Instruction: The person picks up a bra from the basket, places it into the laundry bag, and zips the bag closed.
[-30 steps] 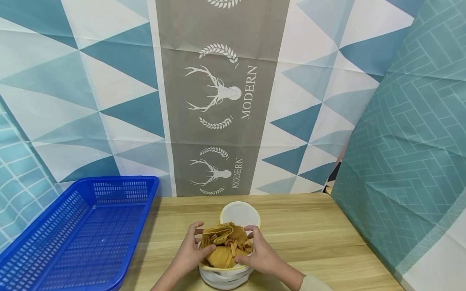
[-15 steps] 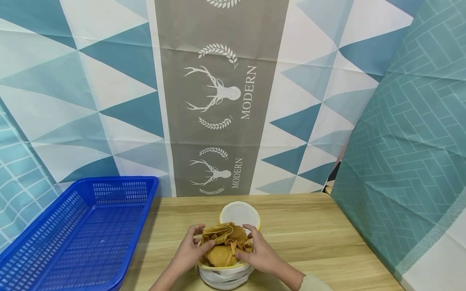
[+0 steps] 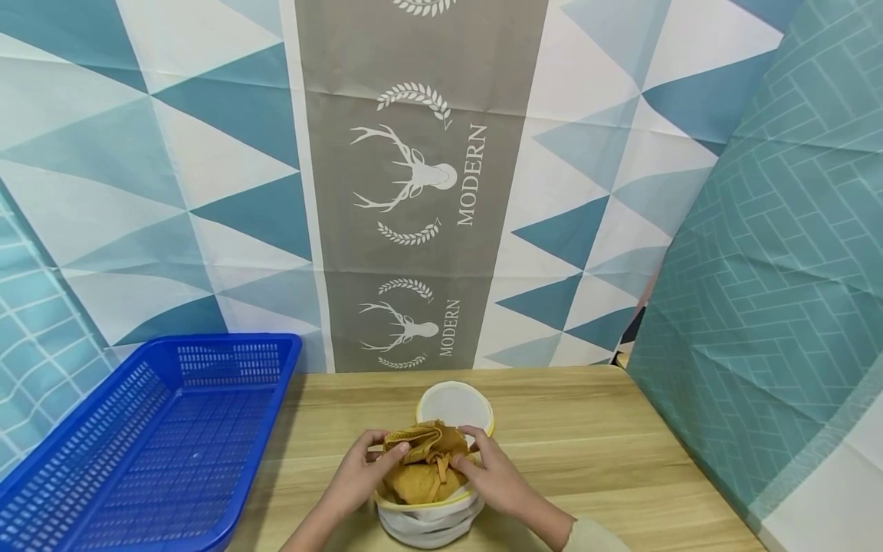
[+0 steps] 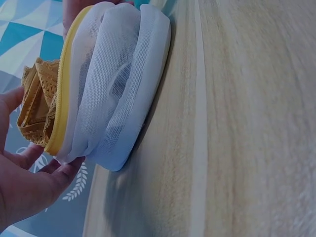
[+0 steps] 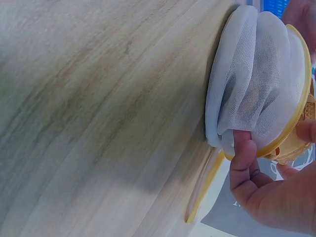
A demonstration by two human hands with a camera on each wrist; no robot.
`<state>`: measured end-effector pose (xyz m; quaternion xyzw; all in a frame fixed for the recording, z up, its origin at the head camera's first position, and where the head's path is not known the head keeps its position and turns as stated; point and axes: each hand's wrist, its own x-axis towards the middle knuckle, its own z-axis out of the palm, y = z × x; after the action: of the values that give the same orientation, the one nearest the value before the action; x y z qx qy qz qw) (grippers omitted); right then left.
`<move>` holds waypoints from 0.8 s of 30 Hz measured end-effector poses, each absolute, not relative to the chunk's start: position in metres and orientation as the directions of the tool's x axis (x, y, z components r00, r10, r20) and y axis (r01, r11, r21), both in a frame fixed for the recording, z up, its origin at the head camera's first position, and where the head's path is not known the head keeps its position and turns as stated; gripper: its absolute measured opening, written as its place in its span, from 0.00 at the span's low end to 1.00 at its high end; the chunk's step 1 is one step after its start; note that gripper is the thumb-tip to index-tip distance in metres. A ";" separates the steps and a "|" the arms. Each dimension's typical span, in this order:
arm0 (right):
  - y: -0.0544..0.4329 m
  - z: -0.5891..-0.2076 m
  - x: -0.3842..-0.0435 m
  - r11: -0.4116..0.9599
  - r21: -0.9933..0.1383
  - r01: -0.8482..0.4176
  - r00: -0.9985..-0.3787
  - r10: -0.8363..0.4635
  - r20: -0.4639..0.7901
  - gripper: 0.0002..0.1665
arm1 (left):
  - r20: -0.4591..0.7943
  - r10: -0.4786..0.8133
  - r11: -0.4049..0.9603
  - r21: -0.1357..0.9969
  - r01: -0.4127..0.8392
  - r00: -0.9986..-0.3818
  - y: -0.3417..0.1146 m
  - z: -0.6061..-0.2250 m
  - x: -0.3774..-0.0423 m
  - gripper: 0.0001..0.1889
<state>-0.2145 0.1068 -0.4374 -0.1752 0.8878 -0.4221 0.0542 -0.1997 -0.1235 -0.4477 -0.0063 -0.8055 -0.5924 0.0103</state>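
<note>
A mustard-yellow lace-trimmed garment [image 3: 421,483], which looks like a folded bra, bulges from the top of a white mesh laundry bag [image 3: 431,529] with a yellow zipper rim. My left hand [image 3: 355,471] holds the garment's left side, thumb on top; in the left wrist view its lower fingers touch the mesh below the rim. On the other side my right hand [image 3: 498,477] holds the garment with thumb and index finger, while a curled finger presses the mesh in the right wrist view. The round white lid [image 3: 455,406] of the bag lies folded back behind it.
A blue perforated plastic basket [image 3: 179,452] stands at the left on the wooden table [image 3: 586,437]. Patterned cloth [image 3: 414,192] hangs behind the table, and teal cloth [image 3: 773,268] hangs along the right edge.
The garment sits slightly differently in the bag. My right thumb has shifted a little up and inward over it, and the left thumb has moved slightly up. Bag and basket stay put.
</note>
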 end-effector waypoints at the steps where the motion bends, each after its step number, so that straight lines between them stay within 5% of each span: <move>1: 0.106 -0.437 -0.214 0.586 -0.766 -0.267 -0.935 -0.351 0.057 0.32 | 0.017 -0.001 0.294 0.956 0.016 -1.000 -0.123 -0.447 -0.200 0.30; 24: 0.107 -0.436 -0.214 0.606 -0.751 -0.262 -0.938 -0.343 0.050 0.13 | 0.050 -0.066 0.388 0.921 0.021 -0.997 -0.120 -0.443 -0.200 0.19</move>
<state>-0.2139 0.1067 -0.4364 -0.1692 0.8949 -0.4101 0.0494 -0.2004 -0.1201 -0.4433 0.0135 -0.8321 -0.5531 0.0392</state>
